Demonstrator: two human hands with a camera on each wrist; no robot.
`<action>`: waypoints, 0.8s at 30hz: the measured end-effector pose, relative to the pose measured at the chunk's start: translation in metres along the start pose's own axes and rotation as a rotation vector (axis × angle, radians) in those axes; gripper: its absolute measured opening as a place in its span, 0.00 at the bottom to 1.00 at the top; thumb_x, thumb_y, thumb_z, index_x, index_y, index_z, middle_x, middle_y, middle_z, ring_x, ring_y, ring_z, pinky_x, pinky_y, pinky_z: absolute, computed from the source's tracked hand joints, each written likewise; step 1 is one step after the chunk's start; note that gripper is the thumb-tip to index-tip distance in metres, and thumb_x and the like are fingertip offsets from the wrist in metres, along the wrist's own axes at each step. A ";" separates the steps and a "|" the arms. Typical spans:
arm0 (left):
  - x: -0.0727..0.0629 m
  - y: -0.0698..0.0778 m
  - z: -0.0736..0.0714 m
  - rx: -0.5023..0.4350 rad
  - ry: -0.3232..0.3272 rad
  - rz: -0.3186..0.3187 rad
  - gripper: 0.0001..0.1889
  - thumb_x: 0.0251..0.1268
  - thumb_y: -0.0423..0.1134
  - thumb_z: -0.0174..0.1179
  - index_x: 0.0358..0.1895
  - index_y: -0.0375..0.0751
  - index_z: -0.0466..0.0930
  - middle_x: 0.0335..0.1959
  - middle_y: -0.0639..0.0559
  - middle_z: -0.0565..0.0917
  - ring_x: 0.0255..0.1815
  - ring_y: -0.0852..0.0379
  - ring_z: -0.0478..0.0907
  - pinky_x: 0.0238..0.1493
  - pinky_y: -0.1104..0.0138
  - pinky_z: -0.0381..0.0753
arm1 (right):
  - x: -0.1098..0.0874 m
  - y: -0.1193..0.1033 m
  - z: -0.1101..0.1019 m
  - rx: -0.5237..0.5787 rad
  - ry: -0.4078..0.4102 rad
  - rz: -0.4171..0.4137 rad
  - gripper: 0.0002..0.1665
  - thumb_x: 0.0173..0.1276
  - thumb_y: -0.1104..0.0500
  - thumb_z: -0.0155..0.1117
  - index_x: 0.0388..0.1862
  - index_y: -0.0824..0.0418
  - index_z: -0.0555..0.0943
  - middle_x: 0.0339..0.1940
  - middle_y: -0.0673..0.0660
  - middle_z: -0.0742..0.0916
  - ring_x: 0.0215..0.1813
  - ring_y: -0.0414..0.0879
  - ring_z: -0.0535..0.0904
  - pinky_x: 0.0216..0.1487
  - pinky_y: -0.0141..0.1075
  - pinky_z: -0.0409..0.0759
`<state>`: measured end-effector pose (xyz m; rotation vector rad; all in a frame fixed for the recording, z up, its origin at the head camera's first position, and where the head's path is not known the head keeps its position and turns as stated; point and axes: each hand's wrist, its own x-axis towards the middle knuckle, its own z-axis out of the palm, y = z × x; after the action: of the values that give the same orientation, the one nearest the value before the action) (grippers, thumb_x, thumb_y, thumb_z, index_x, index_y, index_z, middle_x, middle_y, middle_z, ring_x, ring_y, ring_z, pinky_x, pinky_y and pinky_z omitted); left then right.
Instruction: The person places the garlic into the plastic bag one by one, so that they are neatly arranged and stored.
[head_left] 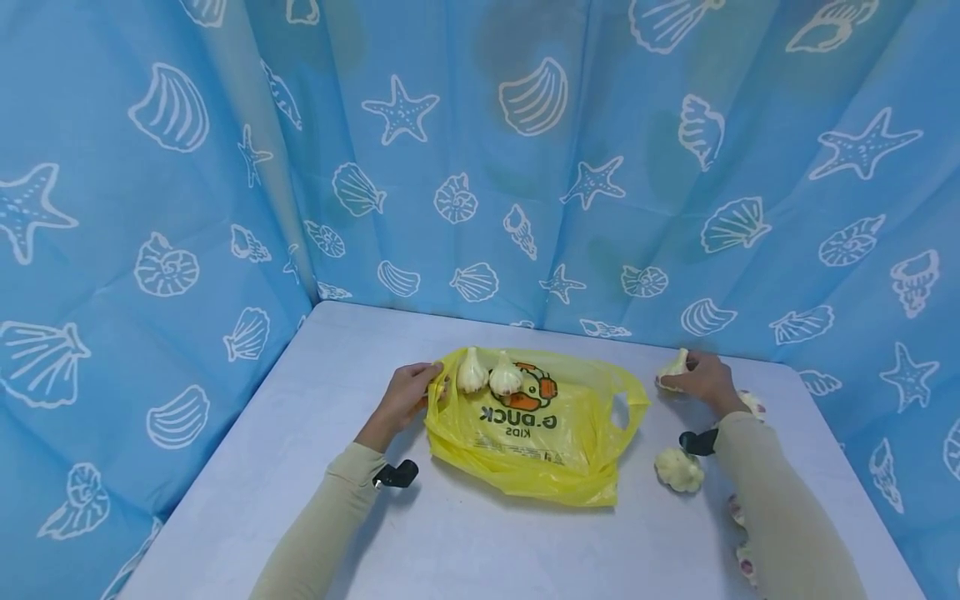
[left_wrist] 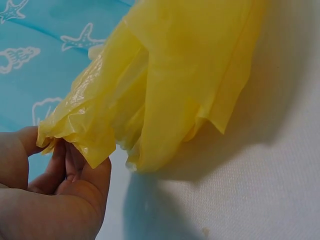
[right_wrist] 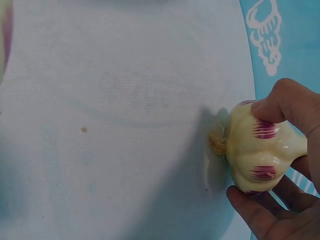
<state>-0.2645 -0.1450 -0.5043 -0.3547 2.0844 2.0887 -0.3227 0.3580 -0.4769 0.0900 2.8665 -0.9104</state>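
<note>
A yellow plastic bag (head_left: 517, 467) printed with a duck lies at the middle of the table, its handle loop toward the right. My left hand (head_left: 408, 392) pinches the bag's left edge; the left wrist view shows the crumpled plastic (left_wrist: 85, 130) between thumb and fingers. Two white garlic bulbs, a left one (head_left: 472, 372) and a right one (head_left: 506, 377), sit at the bag's upper left. To the right of the bag, my right hand (head_left: 708, 382) grips another garlic bulb (right_wrist: 260, 150), cream with purple streaks and a tuft of roots, close over the table.
Below the right hand lies a loose garlic bulb (head_left: 679, 470). One more garlic bulb (head_left: 752, 404) shows behind the right wrist, and others (head_left: 746, 562) are partly hidden by the right sleeve. A blue shell-print curtain (head_left: 465, 167) hangs along the white table's (head_left: 300, 433) back and sides.
</note>
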 end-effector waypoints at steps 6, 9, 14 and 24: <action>0.000 0.001 0.001 0.007 0.003 -0.012 0.22 0.73 0.49 0.55 0.58 0.35 0.76 0.46 0.43 0.79 0.37 0.56 0.79 0.40 0.66 0.84 | -0.001 0.000 0.003 0.022 0.024 -0.019 0.40 0.58 0.42 0.72 0.57 0.71 0.75 0.57 0.73 0.78 0.51 0.63 0.74 0.52 0.56 0.75; 0.000 0.001 0.001 0.005 0.003 -0.007 0.22 0.73 0.49 0.55 0.59 0.35 0.75 0.47 0.43 0.78 0.37 0.56 0.79 0.40 0.66 0.84 | 0.000 -0.005 0.002 0.028 0.073 -0.073 0.45 0.58 0.41 0.72 0.61 0.73 0.73 0.56 0.73 0.79 0.54 0.64 0.74 0.55 0.58 0.74; -0.001 0.002 0.002 0.014 0.006 0.005 0.21 0.73 0.48 0.55 0.59 0.36 0.75 0.47 0.43 0.79 0.37 0.55 0.79 0.40 0.66 0.84 | -0.002 -0.025 -0.004 0.066 0.142 -0.146 0.45 0.59 0.41 0.71 0.63 0.73 0.71 0.55 0.72 0.80 0.54 0.64 0.75 0.52 0.57 0.76; 0.000 0.002 0.003 0.018 -0.001 0.005 0.21 0.73 0.49 0.55 0.58 0.36 0.76 0.48 0.42 0.78 0.38 0.55 0.79 0.40 0.67 0.84 | -0.011 -0.080 -0.007 0.155 0.213 -0.265 0.40 0.61 0.43 0.71 0.65 0.65 0.73 0.58 0.68 0.79 0.59 0.64 0.72 0.54 0.60 0.75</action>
<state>-0.2653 -0.1425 -0.5029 -0.3457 2.1046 2.0709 -0.3199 0.2969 -0.4238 -0.1950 3.0479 -1.2413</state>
